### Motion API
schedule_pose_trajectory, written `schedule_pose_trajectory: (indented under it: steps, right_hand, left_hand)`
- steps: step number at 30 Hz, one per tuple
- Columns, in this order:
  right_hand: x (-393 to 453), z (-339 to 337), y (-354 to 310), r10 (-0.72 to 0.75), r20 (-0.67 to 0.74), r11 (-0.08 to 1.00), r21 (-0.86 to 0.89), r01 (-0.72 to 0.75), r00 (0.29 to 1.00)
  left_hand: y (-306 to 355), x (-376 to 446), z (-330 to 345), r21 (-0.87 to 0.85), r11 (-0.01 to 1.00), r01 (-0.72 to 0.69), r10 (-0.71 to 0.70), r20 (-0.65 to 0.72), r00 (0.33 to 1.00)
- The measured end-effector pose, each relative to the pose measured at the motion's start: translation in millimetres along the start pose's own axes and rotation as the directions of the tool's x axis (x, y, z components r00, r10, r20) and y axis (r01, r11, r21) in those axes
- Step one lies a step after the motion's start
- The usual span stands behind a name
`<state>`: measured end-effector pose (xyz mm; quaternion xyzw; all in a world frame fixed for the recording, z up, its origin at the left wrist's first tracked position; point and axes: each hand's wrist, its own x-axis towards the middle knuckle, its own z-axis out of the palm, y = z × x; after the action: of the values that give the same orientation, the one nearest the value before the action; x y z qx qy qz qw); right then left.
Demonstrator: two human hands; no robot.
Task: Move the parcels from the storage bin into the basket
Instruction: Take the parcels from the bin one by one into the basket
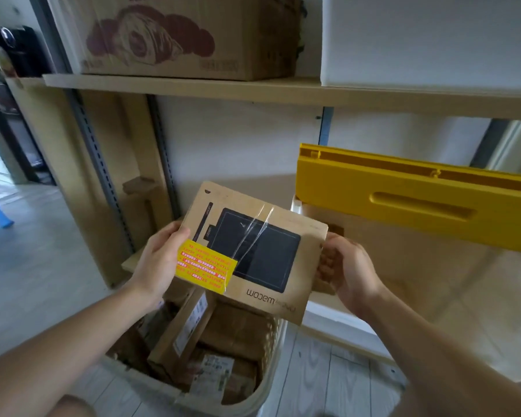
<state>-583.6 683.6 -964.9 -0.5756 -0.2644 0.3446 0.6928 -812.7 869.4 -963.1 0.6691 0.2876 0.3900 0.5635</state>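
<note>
Both hands grip one flat parcel, held above the basket. Left hand clasps the parcel's left edge, thumb on top beside a yellow sticker. Right hand holds the right edge, fingers curled under it.

Shelving fills the far wall. On its upper shelf stand a printed carton at left and a white box at right, side by side.

Storage bin, pale and translucent, sits at right on the lower shelf, its yellow lid raised and tilted. How much lies inside cannot be told.

Basket, cream with a woven wall, stands on the floor near centre, beneath the held parcel. It holds several brown parcels; one long box leans tilted at left, and a labelled one lies flat nearest.

Held parcel is brown card showing a dark tablet picture, with clear tape across its face. It is tilted, far edge higher.
</note>
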Motion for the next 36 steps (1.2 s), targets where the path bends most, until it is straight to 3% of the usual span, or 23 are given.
schedule_pose_trajectory:
  steps: [3, 5, 8, 11, 14, 17, 21, 26, 31, 36]
  right_hand:
    - [4, 21, 0, 0.039, 0.132, 0.998, 0.033, -0.044, 0.990]
    - [7, 36, 0, 0.071, 0.228, 0.994, 0.065, -0.088, 0.971]
    - [11, 58, 1, 0.068, 0.402, 0.964, 0.208, -0.163, 0.913]
    - [13, 81, 7, 0.036, 0.543, 0.945, 0.253, -0.205, 0.839]
    - [19, 103, 24, -0.005, 0.560, 0.988, 0.130, -0.082, 0.829]
    - [23, 120, 30, 0.017, 0.556, 0.993, 0.086, -0.078, 0.831]
    - [32, 131, 35, 0.077, 0.579, 0.972, 0.139, -0.191, 0.812]
    - [49, 134, 51, 0.208, 0.669, 0.935, 0.079, -0.346, 0.714]
    - [54, 127, 55, 0.158, 0.643, 0.956, 0.091, -0.280, 0.749]
    - [52, 124, 53, 0.127, 0.601, 0.966, 0.106, -0.236, 0.789]
  left_hand:
    - [3, -1, -10, -0.143, 0.987, 0.079, -0.102, -0.166, 0.981]
    - [-3, -1, -19, -0.093, 0.993, 0.077, -0.095, -0.215, 0.972]
    - [-12, -3, -29, 0.152, 0.986, 0.064, -0.035, -0.182, 0.983]
    - [-13, -9, -21, 0.225, 0.963, 0.147, -0.135, -0.069, 0.988]
    - [-14, -11, -6, 0.092, 0.967, 0.239, -0.242, 0.028, 0.970]
    - [-9, -9, 7, 0.006, 0.978, 0.208, -0.208, 0.043, 0.977]
    - [1, -10, 19, -0.102, 0.985, 0.137, -0.123, 0.129, 0.984]
    - [5, -9, 18, -0.136, 0.988, 0.076, -0.058, 0.128, 0.990]
    - [4, -13, 12, -0.122, 0.993, -0.004, 0.028, 0.194, 0.981]
    - [7, -13, 10, -0.162, 0.987, 0.012, 0.025, 0.223, 0.974]
